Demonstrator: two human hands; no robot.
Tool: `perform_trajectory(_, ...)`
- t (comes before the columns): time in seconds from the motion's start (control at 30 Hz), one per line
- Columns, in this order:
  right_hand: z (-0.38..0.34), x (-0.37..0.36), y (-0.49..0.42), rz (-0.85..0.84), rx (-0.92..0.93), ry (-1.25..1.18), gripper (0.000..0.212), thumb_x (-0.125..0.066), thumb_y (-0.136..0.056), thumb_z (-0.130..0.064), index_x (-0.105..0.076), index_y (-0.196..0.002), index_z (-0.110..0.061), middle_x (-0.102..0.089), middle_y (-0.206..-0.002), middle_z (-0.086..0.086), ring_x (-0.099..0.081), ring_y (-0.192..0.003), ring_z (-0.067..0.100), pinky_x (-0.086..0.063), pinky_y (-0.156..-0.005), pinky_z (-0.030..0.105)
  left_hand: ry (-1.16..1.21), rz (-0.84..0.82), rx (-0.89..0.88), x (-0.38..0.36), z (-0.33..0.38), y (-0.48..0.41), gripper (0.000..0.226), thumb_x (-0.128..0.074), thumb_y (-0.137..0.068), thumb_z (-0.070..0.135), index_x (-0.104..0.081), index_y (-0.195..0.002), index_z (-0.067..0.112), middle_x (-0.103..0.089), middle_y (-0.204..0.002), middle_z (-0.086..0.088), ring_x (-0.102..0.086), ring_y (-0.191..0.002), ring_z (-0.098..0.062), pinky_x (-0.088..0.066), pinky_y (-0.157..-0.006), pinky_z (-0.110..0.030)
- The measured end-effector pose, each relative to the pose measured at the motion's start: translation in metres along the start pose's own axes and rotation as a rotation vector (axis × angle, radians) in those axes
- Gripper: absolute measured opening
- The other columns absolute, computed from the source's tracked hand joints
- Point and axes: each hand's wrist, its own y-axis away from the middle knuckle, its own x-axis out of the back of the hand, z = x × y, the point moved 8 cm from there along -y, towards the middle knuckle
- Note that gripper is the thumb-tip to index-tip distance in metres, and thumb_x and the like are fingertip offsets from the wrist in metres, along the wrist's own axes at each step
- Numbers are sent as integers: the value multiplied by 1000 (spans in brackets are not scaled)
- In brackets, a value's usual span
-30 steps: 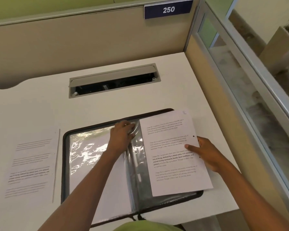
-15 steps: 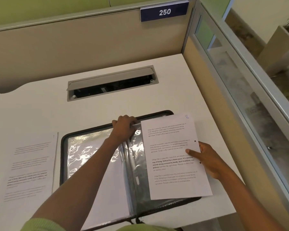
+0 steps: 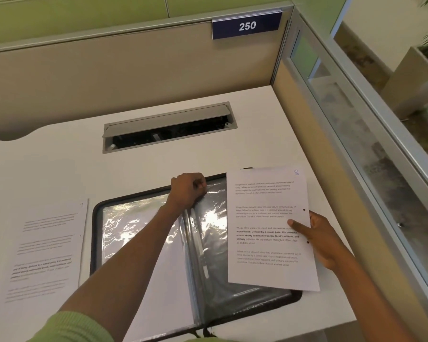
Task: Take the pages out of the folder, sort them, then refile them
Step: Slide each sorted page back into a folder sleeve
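A black folder (image 3: 95,218) with shiny plastic sleeves lies open on the white desk. My left hand (image 3: 187,191) grips the top edge of a clear sleeve (image 3: 210,218) near the folder's spine. My right hand (image 3: 316,238) pinches the right edge of a printed page (image 3: 265,267) marked 8 in blue, thumb on top, holding it over the folder's right half. The left sleeve (image 3: 139,230) holds a white sheet. A stack of printed pages (image 3: 45,250) lies on the desk left of the folder.
A grey cable hatch (image 3: 168,124) is set into the desk (image 3: 59,169) behind the folder, its flap open. Beige partition panels enclose the back and right, with a blue 250 sign (image 3: 247,25). The desk's front edge runs just below the folder.
My left hand has curled tighter on the sleeve's top edge and shifted slightly up. The page in my right hand has stayed over the folder's right half.
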Motion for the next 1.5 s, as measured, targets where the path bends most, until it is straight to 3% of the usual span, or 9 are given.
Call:
perform_trajectory(0.1, -11, 10, -5, 74, 39, 6, 32, -71, -95, -13, -67, -126, -18, -77, -115, 0, -75, -101, 22, -61, -81, 38, 10, -9, 22, -2, 2, 0, 9, -60, -72, 35, -67, -74, 41, -72, -77, 17, -69, -84, -12, -48, -101, -49)
perform_trajectory(0.3, -35, 19, -19, 137, 91, 27, 30, -72, -94, -15, -68, -123, -21, -76, -116, -1, -75, -101, 23, -60, -87, 47, -145, 91, -95, -3, 5, 3, 10, -76, -87, 22, -75, -85, 32, -71, -77, 15, -62, -92, -12, -31, -93, -38)
perform_trajectory(0.47, -75, 7, -29, 188, 192, 18, 26, -70, -95, -11, -68, -120, -19, -76, -114, -3, -76, -98, 18, -63, -78, 35, -292, 272, -221, 5, 16, 19, 7, -76, -91, 25, -78, -86, 27, -68, -83, 1, -46, -99, -14, -26, -90, -39)
perform_trajectory(0.6, -117, -9, -37, 234, 334, 47, 29, -68, -97, -9, -67, -126, -12, -76, -109, -12, -74, -100, 12, -62, -79, 27, -406, 323, -360, 1, 20, 30, 5, -75, -93, 27, -76, -89, 27, -73, -100, 12, -56, -103, -22, -31, -89, -45)
perform_trajectory(0.7, -156, -28, -40, 248, 460, 70, 29, -66, -98, -8, -65, -128, -9, -73, -112, -12, -73, -100, 8, -60, -78, 21, -423, 346, -417, 0, 17, 36, 2, -78, -92, 29, -76, -91, 28, -70, -97, 12, -54, -100, -22, -29, -86, -40)
perform_trajectory(1.03, -256, -107, -72, 78, 718, 301, 26, -65, -99, -14, -66, -125, -18, -73, -117, -5, -72, -105, 11, -61, -89, 31, -432, 321, -485, -4, 17, 40, 20, -59, -102, 38, -75, -101, 25, -74, -99, 12, -54, -100, -21, -33, -86, -43)
perform_trajectory(1.17, -266, -130, -88, 16, 714, 421, 29, -66, -98, -20, -68, -128, -18, -73, -121, -4, -71, -105, 13, -60, -92, 41, -427, 324, -495, -5, 14, 39, 8, -68, -101, 33, -73, -101, 26, -75, -96, 13, -55, -105, -21, -32, -88, -43)
perform_trajectory(1.4, -269, -160, -105, -86, 709, 557, 32, -64, -100, -20, -67, -132, -18, -69, -126, -7, -67, -104, 3, -56, -84, 19, -391, 382, -552, 3, 16, 41, 10, -74, -97, 35, -76, -102, 27, -72, -106, 10, -55, -104, -24, -31, -87, -44)
perform_trajectory(1.5, -264, -171, -113, -119, 686, 612, 34, -64, -100, -23, -65, -134, -18, -69, -127, -3, -68, -107, 14, -56, -87, 26, -380, 367, -569, 5, 16, 40, 11, -71, -97, 34, -76, -102, 26, -72, -106, 8, -54, -105, -25, -30, -88, -44)
